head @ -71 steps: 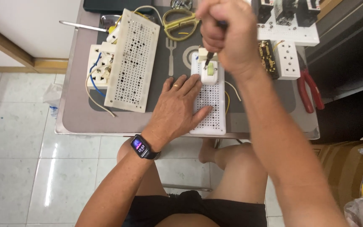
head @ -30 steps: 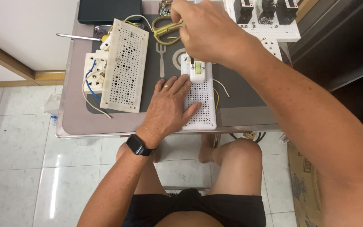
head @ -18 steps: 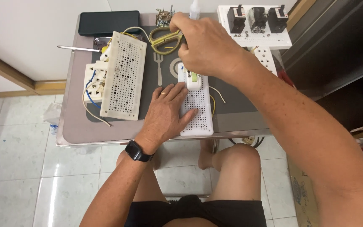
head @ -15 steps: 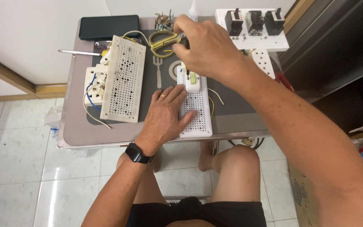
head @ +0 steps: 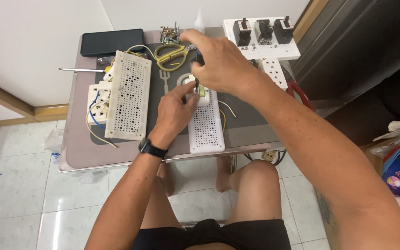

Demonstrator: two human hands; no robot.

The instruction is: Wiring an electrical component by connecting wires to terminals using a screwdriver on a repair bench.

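On a grey table (head: 77, 153) lies a narrow white perforated board (head: 207, 127). A small white and green fitting (head: 203, 91) sits at its far end. My left hand (head: 173, 113) reaches over the board, thumb and forefinger pinched on that fitting. My right hand (head: 221, 62) hovers just above it, closed around a dark-handled tool (head: 200, 58) that points down at the fitting. The tool's tip is hidden by my fingers. Thin loose wires (head: 228, 109) trail from the board's right side.
A wider perforated board (head: 128, 95) with white sockets and wires (head: 97, 99) lies left. Yellow-handled snips (head: 172, 52), a black phone (head: 112, 41), a white panel with black breakers (head: 260, 32), a white socket strip (head: 274, 71) and red-handled pliers (head: 298, 91) ring the work area.
My left hand lifted from lying flat on the narrow board and its fingers moved up to pinch the fitting. My right hand stays over the fitting with the tool. The view shifted.
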